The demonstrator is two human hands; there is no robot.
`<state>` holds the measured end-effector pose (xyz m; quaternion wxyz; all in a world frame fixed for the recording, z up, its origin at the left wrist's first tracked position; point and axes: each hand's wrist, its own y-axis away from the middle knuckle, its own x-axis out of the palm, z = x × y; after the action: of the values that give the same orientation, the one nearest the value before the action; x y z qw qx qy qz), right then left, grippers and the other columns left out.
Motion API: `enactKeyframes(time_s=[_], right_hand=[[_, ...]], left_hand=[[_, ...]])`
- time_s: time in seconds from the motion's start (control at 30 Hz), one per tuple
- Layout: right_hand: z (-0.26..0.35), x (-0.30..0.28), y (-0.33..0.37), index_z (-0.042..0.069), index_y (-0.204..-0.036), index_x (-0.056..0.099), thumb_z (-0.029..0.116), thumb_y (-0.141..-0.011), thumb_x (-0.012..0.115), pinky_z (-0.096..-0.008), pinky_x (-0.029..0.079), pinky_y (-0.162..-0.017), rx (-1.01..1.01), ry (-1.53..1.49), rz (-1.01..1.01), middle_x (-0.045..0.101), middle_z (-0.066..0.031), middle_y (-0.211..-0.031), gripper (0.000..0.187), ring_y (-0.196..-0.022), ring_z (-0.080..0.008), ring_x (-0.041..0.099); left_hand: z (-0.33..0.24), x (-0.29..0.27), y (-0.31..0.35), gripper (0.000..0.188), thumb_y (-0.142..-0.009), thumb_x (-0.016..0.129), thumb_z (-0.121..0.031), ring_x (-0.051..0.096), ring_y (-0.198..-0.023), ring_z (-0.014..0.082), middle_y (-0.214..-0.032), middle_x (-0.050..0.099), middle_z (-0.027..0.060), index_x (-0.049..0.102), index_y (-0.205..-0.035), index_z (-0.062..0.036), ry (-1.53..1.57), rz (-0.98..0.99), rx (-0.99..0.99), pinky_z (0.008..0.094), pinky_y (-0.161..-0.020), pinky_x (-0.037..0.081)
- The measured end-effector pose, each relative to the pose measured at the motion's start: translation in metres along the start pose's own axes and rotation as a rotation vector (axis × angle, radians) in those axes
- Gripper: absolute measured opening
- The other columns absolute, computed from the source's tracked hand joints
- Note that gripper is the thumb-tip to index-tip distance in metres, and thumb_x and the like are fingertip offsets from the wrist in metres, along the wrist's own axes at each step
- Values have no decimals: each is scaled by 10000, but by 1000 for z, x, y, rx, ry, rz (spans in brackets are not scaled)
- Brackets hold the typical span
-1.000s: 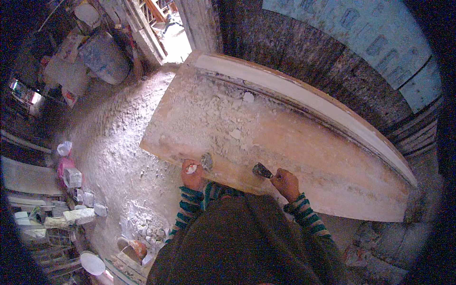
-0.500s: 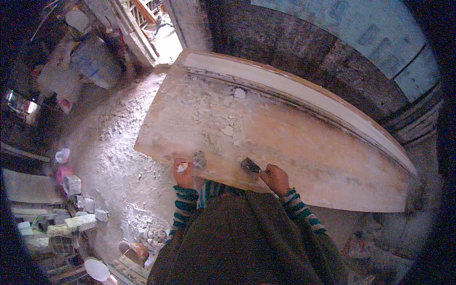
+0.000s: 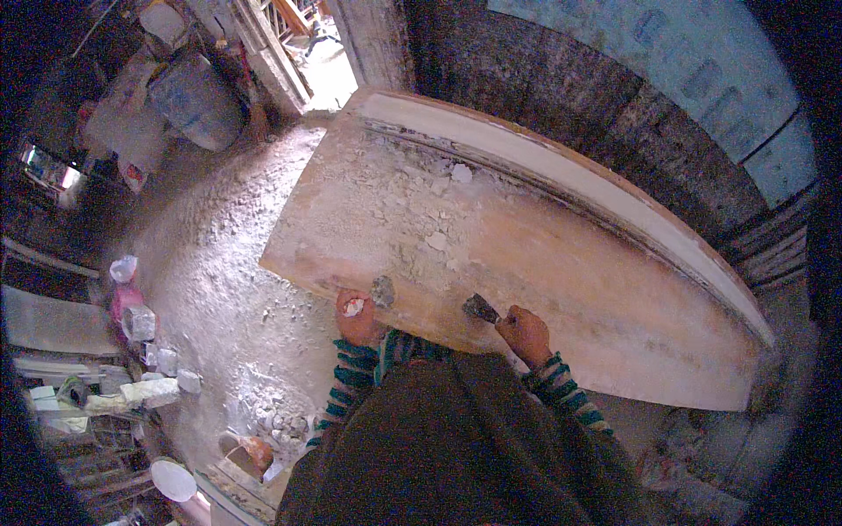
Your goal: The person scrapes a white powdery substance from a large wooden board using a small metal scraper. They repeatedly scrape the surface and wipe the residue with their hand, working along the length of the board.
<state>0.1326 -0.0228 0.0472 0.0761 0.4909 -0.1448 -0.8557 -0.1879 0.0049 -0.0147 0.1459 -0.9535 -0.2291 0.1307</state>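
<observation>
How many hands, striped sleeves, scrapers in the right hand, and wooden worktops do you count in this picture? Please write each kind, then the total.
Left hand and right hand: 2
Striped sleeves, left sleeve and right sleeve: 2
Scraper in the right hand: 1
Wooden worktop: 1
Total: 6

The scraper (image 3: 479,308) has a dark, flared blade, pointing left and slightly away from the person; its handle is enclosed in the right hand (image 3: 524,337). The blade lies over the near part of the board (image 3: 561,289); contact cannot be confirmed. The board is broad and pinkish-tan, with a pale raised strip along its far edge. Pale crumbs and flakes (image 3: 436,239) cover its left part.
</observation>
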Motion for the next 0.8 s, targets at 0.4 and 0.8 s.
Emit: enactKeyframes(time_s=[0.4, 0.8], right_hand=[[-13, 19, 2, 45, -793, 544, 326, -775, 591, -450, 439, -596, -81, -75, -118, 580, -161, -762, 285, -682, -361, 566], [28, 10, -63, 38, -747, 563, 334, -734, 646, -448, 449, -633, -105, -77, -152, 602, -170, -778, 308, -717, -351, 582]], left_hand=[[16, -6, 0, 233, -710, 666, 53, 506, -777, 119, -817, 532, 6, 518, -812, -96, -55, 47, -53, 262, -714, 446], [5, -3, 1, 208, -704, 614, 86, 517, -758, 131, -788, 527, 14, 519, -793, -76, -25, 26, -63, 268, -710, 451]])
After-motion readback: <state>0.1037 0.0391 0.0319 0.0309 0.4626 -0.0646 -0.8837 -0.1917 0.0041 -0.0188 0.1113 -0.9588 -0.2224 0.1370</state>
